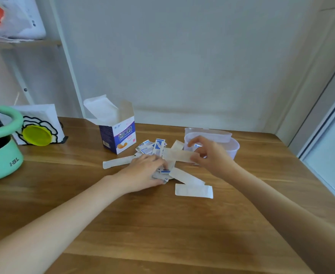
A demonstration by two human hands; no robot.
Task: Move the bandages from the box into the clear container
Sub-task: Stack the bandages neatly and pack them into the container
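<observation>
Right hand [208, 153] pinched a long white paper-wrapped bandage [179, 155], lengthwise sideways, just before the clear plastic container [232, 149]; left hand [144, 173] pressed flat on the pile.

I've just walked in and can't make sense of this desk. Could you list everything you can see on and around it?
bandage box: one, purple and white, flaps open, upright on the table behind the pile
bandages: many, white with blue print, heaped mid-table; a few long white ones lie around the heap
clear container: one, see-through, right of the pile
green tub: one, mint green, left edge
yellow lid: one, against a white card with black lines, left
shelf: one, wooden, upper left, holding bags
left hand: presses on the pile
right hand: pinches a long white bandage by the container
</observation>
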